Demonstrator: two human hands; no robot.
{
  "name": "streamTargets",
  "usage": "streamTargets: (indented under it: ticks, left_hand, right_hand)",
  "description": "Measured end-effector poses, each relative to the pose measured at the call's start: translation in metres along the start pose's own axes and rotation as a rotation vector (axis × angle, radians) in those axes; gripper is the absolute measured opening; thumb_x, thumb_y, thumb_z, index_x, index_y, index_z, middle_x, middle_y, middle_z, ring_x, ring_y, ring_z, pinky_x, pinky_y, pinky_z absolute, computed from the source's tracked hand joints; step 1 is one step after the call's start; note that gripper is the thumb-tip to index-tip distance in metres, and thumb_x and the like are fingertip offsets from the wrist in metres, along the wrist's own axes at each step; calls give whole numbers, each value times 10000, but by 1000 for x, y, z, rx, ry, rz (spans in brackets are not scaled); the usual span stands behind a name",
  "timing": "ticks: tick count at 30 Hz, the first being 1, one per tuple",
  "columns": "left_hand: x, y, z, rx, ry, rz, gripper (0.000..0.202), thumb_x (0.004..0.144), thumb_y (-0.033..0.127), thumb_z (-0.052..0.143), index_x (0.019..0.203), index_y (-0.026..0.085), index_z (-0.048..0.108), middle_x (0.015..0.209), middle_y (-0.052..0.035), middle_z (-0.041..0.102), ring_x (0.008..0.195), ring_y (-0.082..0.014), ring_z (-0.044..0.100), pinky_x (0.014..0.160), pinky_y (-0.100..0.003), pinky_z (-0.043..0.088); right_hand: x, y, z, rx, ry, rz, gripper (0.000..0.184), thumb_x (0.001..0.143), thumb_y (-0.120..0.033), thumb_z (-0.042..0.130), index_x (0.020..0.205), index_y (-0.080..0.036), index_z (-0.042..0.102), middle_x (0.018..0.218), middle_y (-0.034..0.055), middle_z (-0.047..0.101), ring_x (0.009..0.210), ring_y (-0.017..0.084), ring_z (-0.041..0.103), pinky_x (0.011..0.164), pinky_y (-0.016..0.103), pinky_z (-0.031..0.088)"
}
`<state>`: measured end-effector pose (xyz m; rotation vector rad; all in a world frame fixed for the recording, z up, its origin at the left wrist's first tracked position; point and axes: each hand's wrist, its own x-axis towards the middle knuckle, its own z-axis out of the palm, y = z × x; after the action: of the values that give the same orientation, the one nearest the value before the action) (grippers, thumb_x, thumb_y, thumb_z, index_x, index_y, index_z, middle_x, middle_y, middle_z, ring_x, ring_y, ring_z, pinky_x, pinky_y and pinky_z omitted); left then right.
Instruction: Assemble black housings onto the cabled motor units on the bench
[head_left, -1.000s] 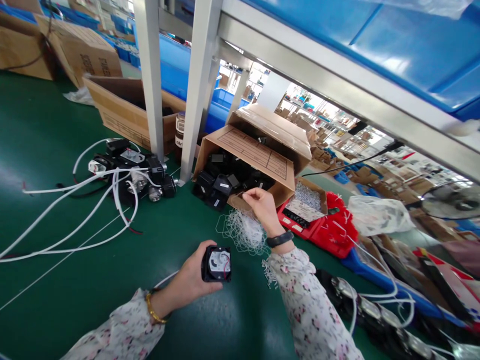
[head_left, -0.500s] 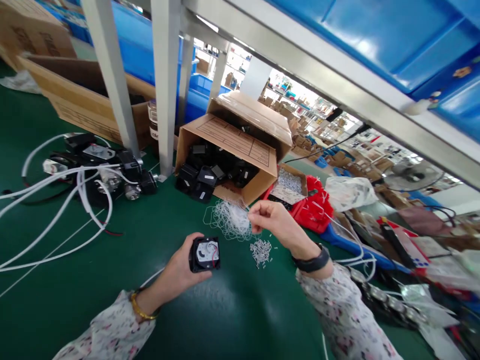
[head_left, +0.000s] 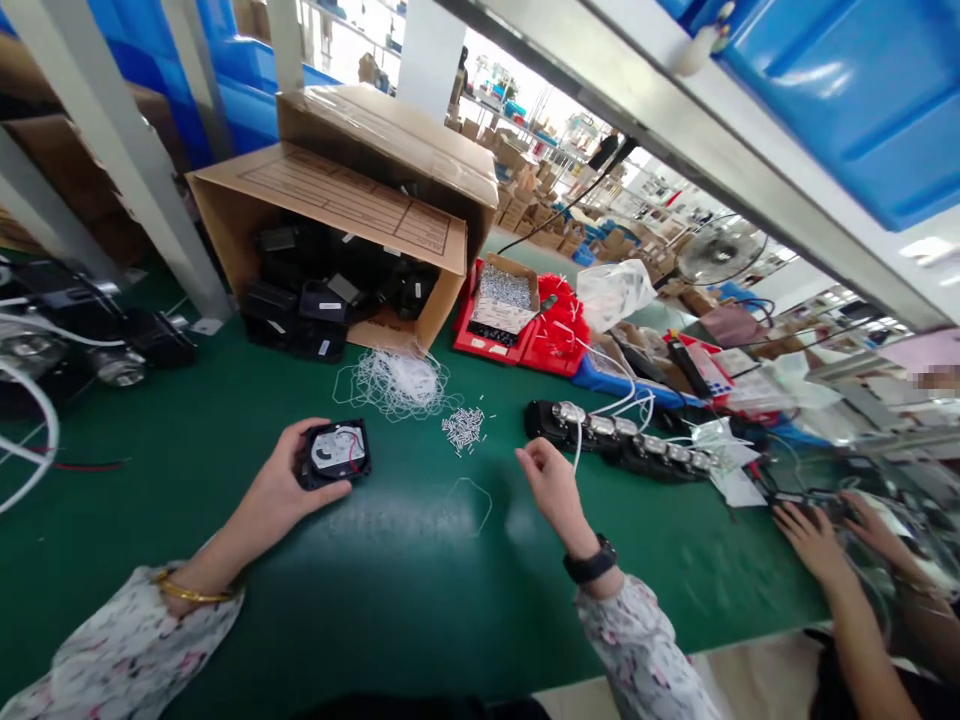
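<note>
My left hand [head_left: 289,475] grips a square black plastic housing [head_left: 302,462] by its left side, thumb at the near edge. A silvery plate [head_left: 336,447] with a red wire sits inside the housing. My right hand [head_left: 553,490] is over the green table, thumb and fingertips pinched together. Anything between those fingertips is too small to make out. Left of it, a single thin clear ring [head_left: 490,500] shows against the table. Beyond the hands are a tangled heap of clear rings [head_left: 409,380] and a small pile of screws [head_left: 463,428].
A cardboard box [head_left: 442,240] of black housings stands behind the heap. Red trays [head_left: 487,345] hold more small parts. A row of black units with round metal fittings [head_left: 626,435] lies to the right. A co-worker's hands [head_left: 817,540] work at the far right.
My view has swung to the right. The right hand has left the ring heap, moving right and nearer to me. A lone ring now shows apart from the heap. The left hand still holds the housing.
</note>
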<state>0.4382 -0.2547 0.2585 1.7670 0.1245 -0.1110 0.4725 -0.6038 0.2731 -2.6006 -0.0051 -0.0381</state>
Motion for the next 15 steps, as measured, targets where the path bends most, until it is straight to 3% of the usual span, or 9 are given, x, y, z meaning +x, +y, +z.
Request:
streamTargets:
  ticks: [3, 8, 11, 15]
  left_hand:
    - [3, 9, 7, -5, -46, 17, 727, 628, 323, 746, 1219, 215, 335, 1164, -81, 503, 1110, -276, 531, 958, -452, 429]
    - [5, 26, 30, -17, -225, 92, 739, 626, 243, 752, 1240, 233, 342, 1210, -89, 492, 1104, -283, 529, 943, -449, 431]
    - [5, 29, 43, -45, -281, 87, 755, 622, 212, 750, 1251, 233, 333, 1201, -89, 498, 1088, -281, 535, 921, -426, 444]
    - [3, 24, 50, -88, -268, 81, 768, 614, 193, 757, 1253, 229, 332, 1214, -92, 490, 1122, -286, 510, 937, -411, 425]
  right_hand:
    - [-12, -5, 18, 43, -81, -39, 39, 779, -211, 575, 786, -184, 547, 701, 9, 562, 632, 173, 535, 578, 266, 407]
    - [-16, -17, 40, -151, -165, -98, 123, 692, -151, 683, 728, -185, 571, 786, 54, 569, 799, 235, 510, 697, 323, 396]
    - [-12, -20, 41, -170, -214, -132, 156, 715, -92, 634, 641, -186, 534, 721, 46, 558, 765, 227, 497, 689, 319, 379]
    - [-7, -29, 25, -93, -240, -217, 163, 788, -68, 509, 692, -193, 466, 725, 22, 542, 711, 184, 500, 648, 279, 380]
